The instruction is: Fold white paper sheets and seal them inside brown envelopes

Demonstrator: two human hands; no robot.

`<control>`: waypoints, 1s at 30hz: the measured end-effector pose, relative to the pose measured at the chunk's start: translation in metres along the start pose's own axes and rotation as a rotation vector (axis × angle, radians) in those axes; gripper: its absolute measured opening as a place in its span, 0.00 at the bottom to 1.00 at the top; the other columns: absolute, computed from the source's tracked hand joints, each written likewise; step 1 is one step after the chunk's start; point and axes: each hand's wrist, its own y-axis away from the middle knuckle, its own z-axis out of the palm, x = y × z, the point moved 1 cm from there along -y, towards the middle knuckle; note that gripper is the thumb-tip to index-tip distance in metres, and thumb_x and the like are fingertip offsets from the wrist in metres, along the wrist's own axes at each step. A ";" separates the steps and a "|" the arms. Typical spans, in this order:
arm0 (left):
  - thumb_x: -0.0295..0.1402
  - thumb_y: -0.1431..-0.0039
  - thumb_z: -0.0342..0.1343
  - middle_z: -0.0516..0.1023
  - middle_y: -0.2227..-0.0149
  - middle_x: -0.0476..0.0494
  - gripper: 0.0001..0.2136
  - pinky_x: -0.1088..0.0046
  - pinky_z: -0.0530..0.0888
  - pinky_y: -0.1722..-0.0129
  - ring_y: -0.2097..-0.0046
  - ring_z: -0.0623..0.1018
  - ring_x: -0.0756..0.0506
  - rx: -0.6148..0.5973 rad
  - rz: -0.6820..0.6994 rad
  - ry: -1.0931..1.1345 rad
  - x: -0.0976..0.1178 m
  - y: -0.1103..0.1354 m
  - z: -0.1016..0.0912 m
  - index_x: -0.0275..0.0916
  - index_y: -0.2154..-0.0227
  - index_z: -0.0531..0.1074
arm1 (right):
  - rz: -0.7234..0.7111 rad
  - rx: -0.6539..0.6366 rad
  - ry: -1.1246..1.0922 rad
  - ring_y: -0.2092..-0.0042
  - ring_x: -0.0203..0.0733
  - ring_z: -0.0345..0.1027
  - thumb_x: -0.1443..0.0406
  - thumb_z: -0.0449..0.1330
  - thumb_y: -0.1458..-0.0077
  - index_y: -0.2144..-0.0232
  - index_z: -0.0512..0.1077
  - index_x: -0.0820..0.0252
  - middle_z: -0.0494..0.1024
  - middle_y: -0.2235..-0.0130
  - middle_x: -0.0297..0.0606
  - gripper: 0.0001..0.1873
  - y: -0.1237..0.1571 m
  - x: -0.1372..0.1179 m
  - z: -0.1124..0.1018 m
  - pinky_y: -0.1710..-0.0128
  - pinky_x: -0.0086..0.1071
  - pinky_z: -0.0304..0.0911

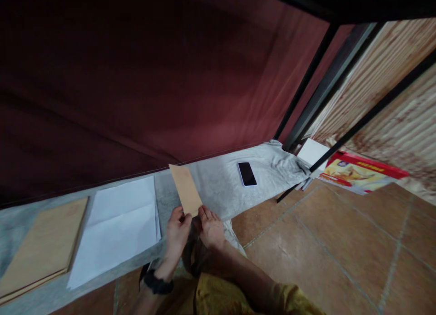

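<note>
A narrow strip of folded brown paper lies slantwise on the grey cloth-covered bench, its far end pointing away from me. My left hand grips the near left corner between thumb and fingers. At the near right corner, my right hand has its fingers close together, pressed on the paper's edge. A small fold shows along that near edge, partly covered by the fingers. Left of my hands are white paper sheets with a crease across them, and further left a stack of brown paper.
A phone lies face up on the grey cloth to the right. Dark red fabric hangs behind the bench. Black metal bars stand at the right, near a red and yellow printed box on the tiled floor.
</note>
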 end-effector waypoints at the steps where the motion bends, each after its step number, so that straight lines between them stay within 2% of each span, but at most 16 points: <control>1: 0.41 0.50 0.57 0.78 0.70 0.48 0.15 0.69 0.75 0.68 0.70 0.78 0.45 -0.040 0.017 -0.002 0.010 0.003 0.006 0.40 0.61 0.71 | 0.041 -0.003 -0.016 0.47 0.50 0.74 0.65 0.51 0.34 0.37 0.65 0.62 0.73 0.40 0.50 0.25 -0.002 0.001 -0.004 0.49 0.38 0.68; 3: 0.43 0.46 0.57 0.78 0.71 0.49 0.18 0.69 0.76 0.68 0.69 0.79 0.45 -0.128 0.058 0.009 0.024 0.010 0.018 0.39 0.56 0.70 | 0.132 -0.001 -0.102 0.54 0.49 0.78 0.68 0.51 0.36 0.42 0.69 0.62 0.79 0.48 0.50 0.22 -0.007 0.005 -0.010 0.56 0.35 0.70; 6: 0.46 0.43 0.57 0.80 0.65 0.45 0.21 0.68 0.78 0.63 0.64 0.81 0.45 -0.227 0.141 0.000 0.028 0.017 0.027 0.39 0.51 0.71 | 0.316 0.074 -0.404 0.65 0.45 0.77 0.67 0.51 0.37 0.59 0.76 0.60 0.82 0.65 0.44 0.13 -0.017 0.022 -0.016 0.64 0.32 0.69; 9: 0.47 0.41 0.55 0.82 0.61 0.41 0.18 0.66 0.79 0.60 0.60 0.81 0.43 -0.260 0.181 -0.075 0.012 0.019 0.024 0.40 0.55 0.75 | 0.515 0.238 -0.868 0.71 0.40 0.74 0.61 0.52 0.38 0.71 0.72 0.57 0.78 0.74 0.35 0.12 -0.028 0.047 -0.021 0.69 0.29 0.69; 12: 0.46 0.43 0.53 0.83 0.60 0.40 0.16 0.62 0.79 0.57 0.59 0.82 0.41 -0.245 0.162 -0.145 -0.014 0.018 0.016 0.41 0.62 0.77 | 0.706 0.334 -1.265 0.74 0.38 0.73 0.58 0.59 0.44 0.72 0.69 0.57 0.75 0.76 0.31 0.10 -0.038 0.071 -0.027 0.73 0.28 0.69; 14: 0.46 0.44 0.53 0.84 0.61 0.41 0.15 0.59 0.79 0.54 0.59 0.82 0.41 -0.213 0.136 -0.180 -0.030 0.018 0.010 0.42 0.64 0.77 | 0.800 0.345 -1.423 0.75 0.38 0.73 0.60 0.63 0.48 0.74 0.67 0.57 0.74 0.78 0.30 0.10 -0.041 0.085 -0.032 0.73 0.28 0.70; 19: 0.46 0.45 0.53 0.84 0.63 0.43 0.15 0.59 0.79 0.53 0.59 0.83 0.41 -0.245 0.108 -0.211 -0.047 0.021 0.000 0.43 0.64 0.78 | 0.853 0.343 -1.515 0.72 0.40 0.76 0.64 0.66 0.53 0.76 0.65 0.56 0.74 0.78 0.31 0.11 -0.046 0.106 -0.039 0.69 0.30 0.73; 24: 0.44 0.45 0.53 0.84 0.63 0.44 0.13 0.62 0.79 0.53 0.60 0.83 0.42 -0.281 0.102 -0.219 -0.047 0.024 -0.004 0.44 0.65 0.78 | 0.855 0.295 -1.539 0.70 0.41 0.77 0.65 0.66 0.54 0.78 0.65 0.57 0.75 0.79 0.33 0.11 -0.050 0.111 -0.036 0.66 0.31 0.75; 30: 0.42 0.44 0.53 0.83 0.61 0.44 0.13 0.62 0.79 0.53 0.59 0.82 0.43 -0.297 0.138 -0.232 -0.044 0.029 -0.007 0.44 0.63 0.78 | 0.866 0.212 -1.517 0.69 0.41 0.78 0.64 0.65 0.49 0.77 0.67 0.58 0.79 0.76 0.37 0.11 -0.049 0.117 -0.035 0.65 0.30 0.74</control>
